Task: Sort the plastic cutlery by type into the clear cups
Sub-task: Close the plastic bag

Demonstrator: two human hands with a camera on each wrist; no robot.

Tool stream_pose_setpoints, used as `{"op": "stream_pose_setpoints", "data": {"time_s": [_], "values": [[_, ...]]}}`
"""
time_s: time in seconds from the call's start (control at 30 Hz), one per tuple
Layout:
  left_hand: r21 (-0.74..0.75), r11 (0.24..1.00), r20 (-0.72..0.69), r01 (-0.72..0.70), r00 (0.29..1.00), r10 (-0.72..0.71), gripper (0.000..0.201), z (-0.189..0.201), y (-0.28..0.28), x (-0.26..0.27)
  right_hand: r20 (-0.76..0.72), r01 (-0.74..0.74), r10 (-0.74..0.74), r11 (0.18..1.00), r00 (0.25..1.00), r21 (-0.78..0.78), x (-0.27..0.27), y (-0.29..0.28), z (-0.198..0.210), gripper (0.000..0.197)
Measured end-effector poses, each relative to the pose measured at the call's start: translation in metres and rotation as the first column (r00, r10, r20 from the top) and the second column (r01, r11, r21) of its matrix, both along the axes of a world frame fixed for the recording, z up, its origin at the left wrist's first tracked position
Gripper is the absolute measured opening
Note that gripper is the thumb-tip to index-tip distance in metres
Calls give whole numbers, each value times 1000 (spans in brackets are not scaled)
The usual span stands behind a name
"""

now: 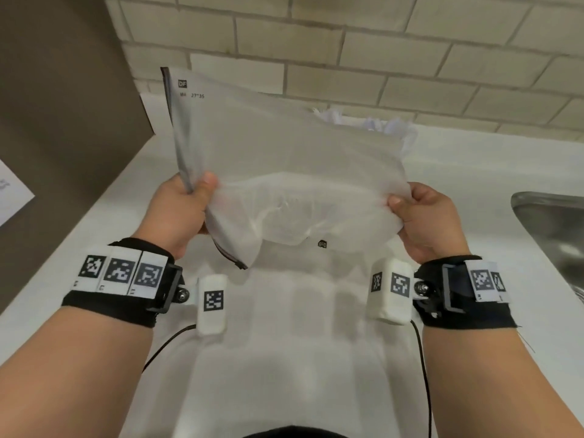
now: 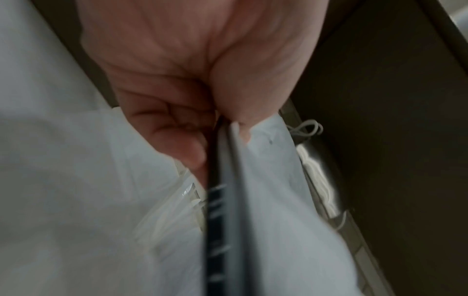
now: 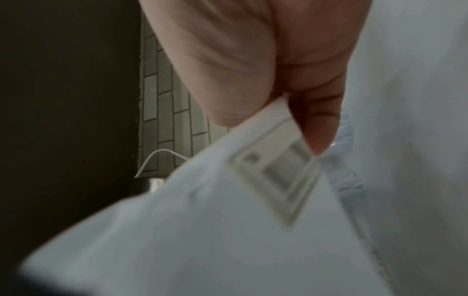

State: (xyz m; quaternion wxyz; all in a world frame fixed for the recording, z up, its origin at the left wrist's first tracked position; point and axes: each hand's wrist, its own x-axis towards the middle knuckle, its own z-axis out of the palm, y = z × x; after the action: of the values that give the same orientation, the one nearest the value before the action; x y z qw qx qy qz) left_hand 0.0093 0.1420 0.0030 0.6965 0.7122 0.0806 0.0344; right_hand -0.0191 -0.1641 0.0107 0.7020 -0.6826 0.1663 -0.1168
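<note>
A frosted white zip bag (image 1: 284, 159) with a dark zipper strip hangs in the air over the white counter (image 1: 474, 191). My left hand (image 1: 186, 203) pinches its zipper edge (image 2: 222, 200) between thumb and fingers. My right hand (image 1: 420, 216) grips the bag's opposite edge (image 3: 253, 180). White plastic cutlery (image 1: 373, 123) peeks out behind the bag's far right corner, lying on the counter. Pale plastic pieces (image 2: 174, 210) show blurred under the bag in the left wrist view. No clear cup can be made out for certain.
A steel sink (image 1: 553, 235) lies at the right of the counter. A dark brown panel (image 1: 63, 105) stands at the left, a tiled wall (image 1: 379, 42) behind. A white cable (image 3: 162, 158) runs near the wall.
</note>
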Motion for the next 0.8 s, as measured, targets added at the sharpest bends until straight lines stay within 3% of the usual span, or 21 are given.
{"op": "stream_pose_setpoints", "data": {"time_s": [0.07, 0.13, 0.2, 0.3, 0.43, 0.5, 0.6, 0.67, 0.77, 0.8], "values": [[59, 998, 30, -18, 999, 17, 26, -1, -2, -2, -45, -109, 111, 993, 993, 49, -3, 3, 1, 12], [68, 997, 51, -32, 998, 28, 35, -2, -2, -4, -106, -304, 307, 952, 946, 43, -7, 7, 0, 37], [65, 998, 42, -3, 999, 0, 47, -6, -1, -4, -103, -393, 393, 919, 914, 21, -8, 11, -4, 61], [66, 998, 35, 15, 999, -17, 30, -5, -2, -4, -75, -226, 228, 973, 971, 37, -4, 11, -9, 50], [-280, 949, 18, 143, 989, -144, 32, -6, -3, -7, -92, -98, 113, 983, 989, 155, -2, 0, -11, 36], [-433, 875, 40, 217, 974, -221, 21, -7, 3, -10, -75, -21, 45, 955, 996, 296, -2, 1, -11, 39], [-460, 839, 47, 290, 952, -303, 35, -13, 15, -11, -59, 72, -48, 846, 997, 528, -1, -1, -10, 26], [-381, 885, 40, 269, 961, -275, 24, -11, 16, -11, -77, 15, 38, 799, 996, 601, -4, -2, -8, 12], [-251, 940, 52, 230, 973, -224, 46, -8, 9, -14, -138, -144, 274, 796, 952, 587, -10, -6, -1, 56], [-173, 952, 104, 253, 966, -237, 49, -7, 5, -16, -131, -196, 325, 796, 936, 572, -11, -4, 0, 60]]}}
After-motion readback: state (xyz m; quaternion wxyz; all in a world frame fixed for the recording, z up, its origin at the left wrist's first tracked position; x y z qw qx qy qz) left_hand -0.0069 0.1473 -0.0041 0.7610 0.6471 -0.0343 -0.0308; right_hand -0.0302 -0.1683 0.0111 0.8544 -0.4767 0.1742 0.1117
